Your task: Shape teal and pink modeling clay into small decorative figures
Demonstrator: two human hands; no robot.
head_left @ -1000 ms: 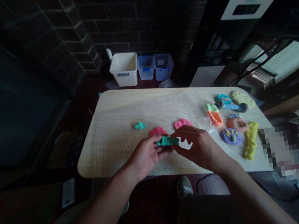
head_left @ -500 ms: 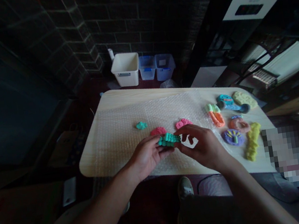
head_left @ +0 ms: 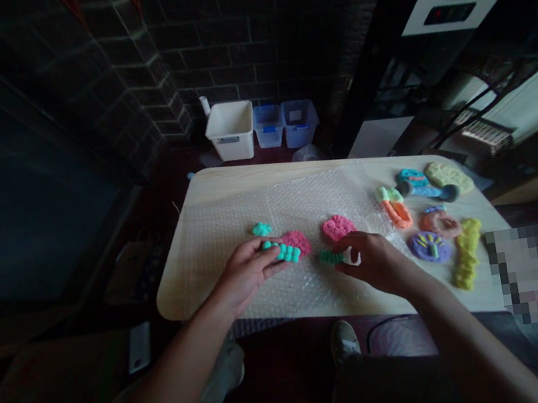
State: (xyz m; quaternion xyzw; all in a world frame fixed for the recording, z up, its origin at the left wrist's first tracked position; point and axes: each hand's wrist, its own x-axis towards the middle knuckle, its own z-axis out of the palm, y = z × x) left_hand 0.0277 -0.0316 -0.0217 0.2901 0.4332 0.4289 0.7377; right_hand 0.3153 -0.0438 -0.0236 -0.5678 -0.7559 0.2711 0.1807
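Observation:
My left hand pinches a bumpy teal clay piece just above the bubble wrap, beside a red clay lump. My right hand grips a smaller green clay piece a short way to the right, in front of a pink clay lump. A small teal bit lies behind my left hand. Both hands hover low over the light wooden table.
Finished clay shapes lie at the table's right: an orange-and-green one, a blue one, a pale yellow one, an orange ring, a purple disc, a yellow strip. Bins stand on the floor behind.
The teal clay held between both hands has come apart into two pieces. My left hand moved left with the larger piece; my right hand moved right with the smaller one.

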